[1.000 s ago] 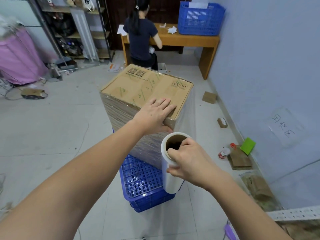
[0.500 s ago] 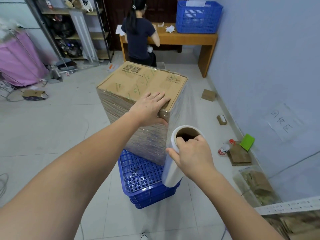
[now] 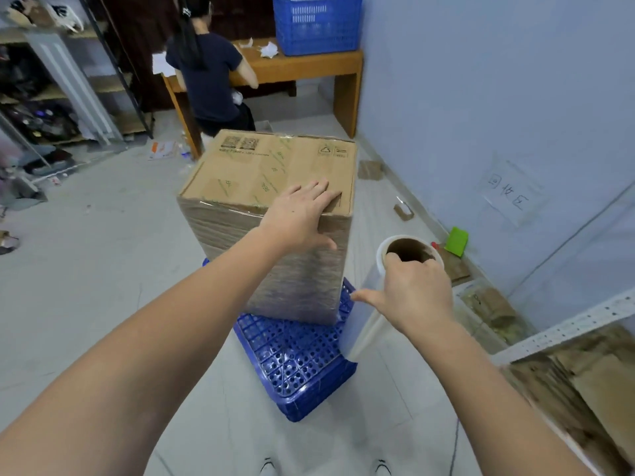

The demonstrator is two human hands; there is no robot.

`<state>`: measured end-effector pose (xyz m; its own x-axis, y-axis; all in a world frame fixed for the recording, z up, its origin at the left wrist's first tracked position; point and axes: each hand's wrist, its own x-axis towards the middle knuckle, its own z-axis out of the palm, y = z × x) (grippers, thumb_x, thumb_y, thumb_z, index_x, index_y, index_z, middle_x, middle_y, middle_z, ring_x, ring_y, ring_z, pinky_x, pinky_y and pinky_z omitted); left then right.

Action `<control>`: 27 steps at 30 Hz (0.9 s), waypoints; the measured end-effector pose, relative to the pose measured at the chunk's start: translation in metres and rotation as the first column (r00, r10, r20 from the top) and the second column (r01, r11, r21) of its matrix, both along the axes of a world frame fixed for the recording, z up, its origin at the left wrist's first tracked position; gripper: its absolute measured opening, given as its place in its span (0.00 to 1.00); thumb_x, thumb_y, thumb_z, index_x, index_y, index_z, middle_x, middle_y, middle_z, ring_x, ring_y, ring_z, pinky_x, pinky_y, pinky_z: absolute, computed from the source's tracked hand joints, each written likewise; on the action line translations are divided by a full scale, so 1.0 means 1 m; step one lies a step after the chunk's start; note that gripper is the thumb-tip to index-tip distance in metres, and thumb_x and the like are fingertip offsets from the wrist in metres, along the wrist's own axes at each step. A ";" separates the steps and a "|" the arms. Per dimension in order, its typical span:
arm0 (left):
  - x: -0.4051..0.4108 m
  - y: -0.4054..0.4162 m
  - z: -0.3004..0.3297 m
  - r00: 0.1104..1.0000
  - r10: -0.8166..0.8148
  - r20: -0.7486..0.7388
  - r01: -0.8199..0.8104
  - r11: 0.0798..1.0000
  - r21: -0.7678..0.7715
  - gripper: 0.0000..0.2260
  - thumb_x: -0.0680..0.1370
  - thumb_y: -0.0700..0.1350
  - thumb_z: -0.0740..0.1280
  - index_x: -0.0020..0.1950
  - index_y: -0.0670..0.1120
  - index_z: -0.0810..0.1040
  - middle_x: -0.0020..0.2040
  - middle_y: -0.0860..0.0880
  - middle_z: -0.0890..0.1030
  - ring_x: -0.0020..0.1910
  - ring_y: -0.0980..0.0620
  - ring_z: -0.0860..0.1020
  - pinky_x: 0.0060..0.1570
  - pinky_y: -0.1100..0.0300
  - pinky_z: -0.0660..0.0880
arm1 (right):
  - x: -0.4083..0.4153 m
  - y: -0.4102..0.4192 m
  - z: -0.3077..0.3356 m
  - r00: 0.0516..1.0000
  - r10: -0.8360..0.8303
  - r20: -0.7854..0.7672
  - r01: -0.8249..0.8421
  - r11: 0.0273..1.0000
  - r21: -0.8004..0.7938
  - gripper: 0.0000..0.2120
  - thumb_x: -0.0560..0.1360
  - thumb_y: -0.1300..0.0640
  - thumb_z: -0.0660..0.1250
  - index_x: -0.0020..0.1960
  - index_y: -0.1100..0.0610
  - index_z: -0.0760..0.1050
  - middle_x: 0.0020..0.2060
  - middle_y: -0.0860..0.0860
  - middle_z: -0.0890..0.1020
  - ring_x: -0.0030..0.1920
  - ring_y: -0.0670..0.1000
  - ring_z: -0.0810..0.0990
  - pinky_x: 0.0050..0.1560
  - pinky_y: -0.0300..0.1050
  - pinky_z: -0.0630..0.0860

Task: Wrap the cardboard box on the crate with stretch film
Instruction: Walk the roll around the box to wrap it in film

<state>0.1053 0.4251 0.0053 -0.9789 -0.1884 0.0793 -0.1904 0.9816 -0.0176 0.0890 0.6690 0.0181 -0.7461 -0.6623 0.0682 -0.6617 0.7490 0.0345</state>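
A tall cardboard box [image 3: 264, 166] stands on an upturned blue plastic crate [image 3: 295, 359] on the floor. Its sides are covered in layers of clear stretch film; the top is bare cardboard. My left hand [image 3: 302, 214] lies flat on the box's near right top corner, fingers spread. My right hand [image 3: 412, 293] grips the top end of the stretch film roll [image 3: 364, 324], fingers hooked into its brown cardboard core. The roll hangs upright just right of the box. A sheet of film [image 3: 357, 242] runs from the roll along the box's right side.
A person in a dark shirt [image 3: 206, 70] sits at a wooden desk [image 3: 309, 68] behind the box, with a blue basket [image 3: 316, 22] on it. The blue wall [image 3: 481, 97] is close on the right, with cardboard scraps [image 3: 488, 304] along it. Shelving [image 3: 62, 80] stands far left.
The view has swung around the box towards its right side. My right hand carried the roll further right and away from the box, drawing film out. My left hand stayed on the box top.
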 end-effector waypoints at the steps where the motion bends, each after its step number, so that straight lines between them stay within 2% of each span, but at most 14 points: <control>1: 0.004 -0.009 0.002 0.999 -0.051 0.013 0.051 0.999 0.017 0.50 0.70 0.71 0.72 0.84 0.53 0.54 0.84 0.48 0.56 0.82 0.49 0.55 0.80 0.49 0.54 | 0.000 -0.003 -0.003 0.999 -0.035 -0.024 0.035 0.999 -0.011 0.32 0.68 0.22 0.58 0.42 0.52 0.67 0.25 0.47 0.70 0.31 0.52 0.69 0.40 0.47 0.65; 3: 0.014 -0.028 0.011 0.992 -0.122 0.028 0.118 0.988 0.099 0.46 0.73 0.66 0.74 0.84 0.53 0.56 0.84 0.50 0.58 0.81 0.48 0.58 0.80 0.51 0.57 | 0.003 -0.009 -0.006 0.991 -0.057 -0.121 0.045 0.994 -0.102 0.34 0.68 0.21 0.54 0.39 0.54 0.72 0.23 0.48 0.70 0.28 0.53 0.70 0.38 0.47 0.70; 5: 0.022 -0.048 0.019 0.991 -0.133 0.020 0.127 0.974 0.190 0.44 0.73 0.63 0.75 0.83 0.51 0.59 0.82 0.49 0.62 0.80 0.48 0.62 0.77 0.52 0.60 | 0.005 -0.011 -0.007 0.983 -0.078 -0.165 0.046 0.982 -0.185 0.34 0.68 0.22 0.54 0.34 0.54 0.71 0.22 0.50 0.72 0.29 0.55 0.73 0.37 0.45 0.72; 7: 0.026 -0.062 0.021 0.990 -0.136 0.027 0.130 0.981 0.144 0.46 0.73 0.69 0.71 0.83 0.51 0.57 0.83 0.47 0.59 0.81 0.46 0.58 0.79 0.51 0.56 | 0.007 -0.011 -0.005 0.989 -0.131 -0.071 0.120 0.983 -0.142 0.33 0.66 0.20 0.55 0.33 0.52 0.66 0.27 0.48 0.75 0.36 0.54 0.75 0.39 0.44 0.66; 10: 0.025 -0.063 0.012 0.994 -0.109 0.017 0.108 0.994 0.026 0.45 0.75 0.75 0.59 0.84 0.51 0.55 0.83 0.45 0.57 0.82 0.45 0.55 0.80 0.50 0.51 | 0.002 -0.013 -0.010 0.988 -0.152 -0.017 0.149 0.980 -0.129 0.32 0.66 0.23 0.62 0.32 0.51 0.60 0.28 0.47 0.72 0.41 0.53 0.73 0.39 0.45 0.61; 13: 0.022 -0.055 0.007 0.996 -0.092 0.005 0.092 0.996 -0.020 0.44 0.76 0.76 0.52 0.84 0.50 0.54 0.84 0.44 0.56 0.83 0.44 0.53 0.81 0.50 0.50 | 0.001 -0.010 -0.017 0.989 -0.136 -0.063 0.119 0.968 -0.220 0.29 0.69 0.31 0.69 0.31 0.51 0.59 0.25 0.45 0.64 0.39 0.54 0.68 0.37 0.44 0.60; 15: 0.019 -0.052 0.006 0.997 -0.077 0.007 0.078 0.997 -0.031 0.44 0.76 0.77 0.50 0.83 0.49 0.54 0.83 0.43 0.57 0.82 0.43 0.54 0.81 0.48 0.52 | 0.002 -0.006 -0.016 0.992 -0.098 -0.077 0.076 0.966 -0.246 0.30 0.68 0.34 0.71 0.29 0.51 0.57 0.25 0.44 0.63 0.37 0.53 0.68 0.36 0.43 0.60; 18: 0.015 -0.042 0.003 0.998 -0.054 -0.012 0.053 0.997 -0.061 0.43 0.76 0.77 0.48 0.82 0.49 0.57 0.82 0.43 0.61 0.81 0.43 0.57 0.80 0.47 0.55 | 0.010 -0.003 -0.013 0.997 0.004 -0.079 -0.015 0.990 -0.143 0.26 0.69 0.33 0.70 0.29 0.52 0.63 0.26 0.44 0.68 0.38 0.52 0.71 0.35 0.43 0.62; 20: 0.011 -0.029 0.002 0.999 -0.035 -0.026 0.033 0.998 -0.059 0.42 0.77 0.76 0.48 0.80 0.48 0.58 0.81 0.42 0.61 0.81 0.43 0.58 0.80 0.47 0.56 | 0.020 -0.008 -0.008 0.985 0.126 -0.114 -0.141 0.981 -0.136 0.28 0.64 0.36 0.74 0.29 0.52 0.61 0.23 0.43 0.64 0.34 0.52 0.70 0.34 0.41 0.61; 23: 0.007 -0.017 0.002 1.000 0.005 -0.019 -0.006 0.999 -0.039 0.40 0.78 0.75 0.48 0.81 0.48 0.58 0.82 0.41 0.58 0.82 0.42 0.56 0.80 0.47 0.54 | 0.037 -0.022 -0.003 0.936 0.323 -0.141 -0.349 0.906 -0.241 0.29 0.60 0.41 0.78 0.31 0.49 0.57 0.23 0.42 0.57 0.28 0.51 0.63 0.33 0.39 0.63; 25: 0.008 -0.016 0.001 1.000 0.012 -0.018 -0.013 0.999 -0.041 0.41 0.78 0.75 0.48 0.81 0.48 0.57 0.83 0.41 0.57 0.82 0.42 0.55 0.81 0.46 0.53 | 0.048 -0.029 -0.007 0.881 0.443 -0.167 -0.473 0.842 -0.260 0.26 0.63 0.40 0.75 0.32 0.47 0.58 0.24 0.42 0.58 0.27 0.49 0.59 0.37 0.41 0.69; 27: 0.012 -0.019 -0.002 1.000 0.015 -0.019 -0.016 0.998 -0.054 0.41 0.78 0.75 0.47 0.81 0.48 0.56 0.83 0.41 0.57 0.82 0.42 0.54 0.81 0.47 0.52 | 0.056 -0.034 -0.011 0.855 0.492 -0.165 -0.519 0.811 -0.271 0.23 0.66 0.40 0.73 0.32 0.47 0.59 0.24 0.42 0.61 0.27 0.48 0.59 0.40 0.41 0.71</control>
<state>0.1171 0.4063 0.0037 -0.9742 -0.1984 0.1077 -0.2062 0.9762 -0.0668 0.1451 0.6352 0.0071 -0.2942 -0.8824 0.3673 -0.9543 0.2926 -0.0615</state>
